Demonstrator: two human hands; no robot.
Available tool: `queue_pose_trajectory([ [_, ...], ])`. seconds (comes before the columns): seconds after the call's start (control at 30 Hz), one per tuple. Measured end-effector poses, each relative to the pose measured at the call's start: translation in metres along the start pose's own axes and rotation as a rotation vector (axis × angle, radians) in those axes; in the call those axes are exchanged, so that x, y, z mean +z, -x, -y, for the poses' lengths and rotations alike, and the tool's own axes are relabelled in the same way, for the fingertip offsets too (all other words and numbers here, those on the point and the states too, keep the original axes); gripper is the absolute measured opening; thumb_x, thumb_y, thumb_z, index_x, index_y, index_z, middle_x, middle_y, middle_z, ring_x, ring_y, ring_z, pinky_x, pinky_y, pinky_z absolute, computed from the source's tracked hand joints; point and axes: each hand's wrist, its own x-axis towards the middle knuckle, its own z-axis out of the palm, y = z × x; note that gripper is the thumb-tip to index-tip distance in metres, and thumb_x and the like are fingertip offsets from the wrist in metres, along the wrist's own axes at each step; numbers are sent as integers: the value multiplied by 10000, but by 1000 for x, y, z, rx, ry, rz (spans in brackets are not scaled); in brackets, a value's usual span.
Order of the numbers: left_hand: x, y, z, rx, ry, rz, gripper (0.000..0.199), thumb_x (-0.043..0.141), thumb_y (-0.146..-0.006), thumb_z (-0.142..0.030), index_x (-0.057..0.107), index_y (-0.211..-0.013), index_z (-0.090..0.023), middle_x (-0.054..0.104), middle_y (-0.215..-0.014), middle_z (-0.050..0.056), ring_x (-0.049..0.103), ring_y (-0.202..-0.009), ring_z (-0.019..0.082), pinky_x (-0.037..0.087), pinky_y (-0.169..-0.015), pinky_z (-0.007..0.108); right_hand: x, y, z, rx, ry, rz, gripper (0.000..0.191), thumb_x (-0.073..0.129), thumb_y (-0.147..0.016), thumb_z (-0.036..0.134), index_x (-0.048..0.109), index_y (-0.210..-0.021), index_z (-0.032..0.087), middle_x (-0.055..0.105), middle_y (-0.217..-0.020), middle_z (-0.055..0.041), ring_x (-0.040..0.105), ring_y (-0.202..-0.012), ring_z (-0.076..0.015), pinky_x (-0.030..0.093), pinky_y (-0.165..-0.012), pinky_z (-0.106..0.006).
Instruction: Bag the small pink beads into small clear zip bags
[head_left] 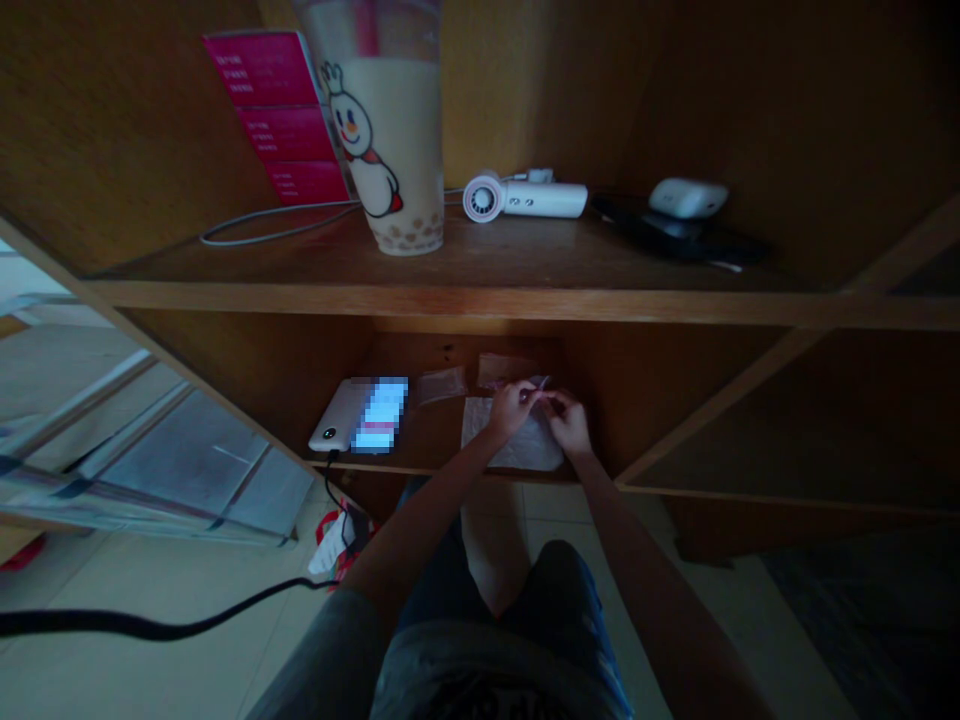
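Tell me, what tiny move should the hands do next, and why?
Maybe lower both hands slightly toward the pale sheet. The left hand and right hand meet at the fingertips above it, and anything there looks tiny, too small to name. Staying low could make it easier to catch if dropped.

The person wears a dull grey top [442, 665] with a dark, unreadable print low on the front. Its plain grey sleeve [322, 645] covers the left upper arm. Dark blue bottoms [556, 585] carry brighter blue, patterned trim along the right leg's outer side. The left hand [514, 408] and right hand [568, 424] are bare.
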Motion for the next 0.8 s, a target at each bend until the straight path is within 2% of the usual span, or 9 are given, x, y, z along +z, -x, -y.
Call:
queue_pose_trajectory([
  [0.37, 2, 1, -4, 13, -174, 84, 221, 395, -884, -247, 598, -868, -162, 651, -835, 51, 603, -801, 155, 452, -767, 282, 0, 2, 3, 42, 4, -49, 217, 476, -781, 328, 635, -813, 184, 653, -824, -67, 589, -758, -195, 447, -703, -322],
  [0.6, -11, 8, -12, -19, -311, 69, 160, 421, -858, -224, 565, -887, -158, 636, -881, 75, 596, -822, 178, 448, -750, 286, 2, -1, 20, 67, 104, -26, 198, 476, -747, 301, 635, -788, 190, 652, -764, -51, 582, -666, -181, 432, -635, -292],
  [0.8, -20, 10, -18, -86, -316, 62, 149, 447, -837, -219, 559, -903, -147, 637, -894, 86, 604, -812, 186, 444, -745, 284, 8, 1, 36, 70, 186, -119, 199, 458, -746, 301, 619, -784, 191, 644, -809, -66, 577, -724, -195, 420, -663, -290],
])
